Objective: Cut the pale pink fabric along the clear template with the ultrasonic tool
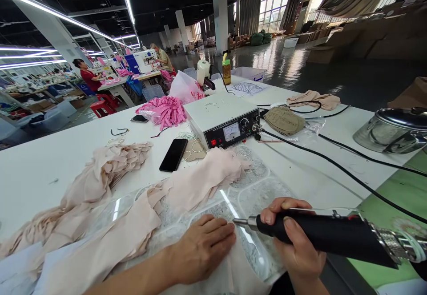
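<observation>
My right hand is wrapped round a black handheld tool with a slim metal tip, which points left. The tip is close to the fingertips of my left hand; whether it touches anything I cannot tell. My left hand lies palm down, fingers outstretched, on a pale, thin fabric piece over a clear template sheet. Just beyond lies a stack of beige fabric pieces. Another beige stack is left of my left forearm, with a bunched pile farther left.
A white control box with a dial stands ahead, its black cable crossing the right side. Nearby are a phone, pink strips, a brown pad and a metal pot. People work at sewing machines at back left.
</observation>
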The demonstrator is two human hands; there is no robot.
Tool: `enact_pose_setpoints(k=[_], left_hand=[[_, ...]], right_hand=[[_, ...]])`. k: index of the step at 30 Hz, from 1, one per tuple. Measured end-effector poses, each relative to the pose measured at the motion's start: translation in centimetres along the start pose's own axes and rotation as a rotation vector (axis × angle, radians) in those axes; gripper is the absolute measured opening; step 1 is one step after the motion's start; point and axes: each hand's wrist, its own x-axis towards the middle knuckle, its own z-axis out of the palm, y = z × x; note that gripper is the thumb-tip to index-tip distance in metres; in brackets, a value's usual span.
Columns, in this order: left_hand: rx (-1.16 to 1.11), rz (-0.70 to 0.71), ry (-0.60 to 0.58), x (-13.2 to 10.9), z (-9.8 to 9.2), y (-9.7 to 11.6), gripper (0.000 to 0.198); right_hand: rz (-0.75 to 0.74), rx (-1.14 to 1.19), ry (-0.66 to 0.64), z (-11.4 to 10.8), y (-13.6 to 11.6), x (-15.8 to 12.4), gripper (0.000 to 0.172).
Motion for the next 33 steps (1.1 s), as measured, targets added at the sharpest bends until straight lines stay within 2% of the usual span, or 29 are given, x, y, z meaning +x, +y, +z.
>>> enact_pose_setpoints(k=[5, 13, 23, 33], left_hand=[[0.006, 0.034, 0.028, 0.2, 0.1, 0.0, 0.024], [-0.026, -0.006, -0.02, 0.3, 0.1, 0.2, 0.022], [-0.023, -0.029, -0.07, 0.3, 0.0, 0.2, 0.02], [-0.022, -0.034, -0.072, 0.4, -0.2, 0.3, 0.02]], right_hand=[[0.003, -0.002, 0.014, 0.2, -0.1, 0.1, 0.005], [-0.01, 0.0, 0.016, 0.4, -0.1, 0.1, 0.005], [0.007, -0.06, 0.004, -0.9, -1.7, -1.1, 0.005], [-0.009, -0.048, -0.017, -0.5, -1.4, -0.9, 0.006]])
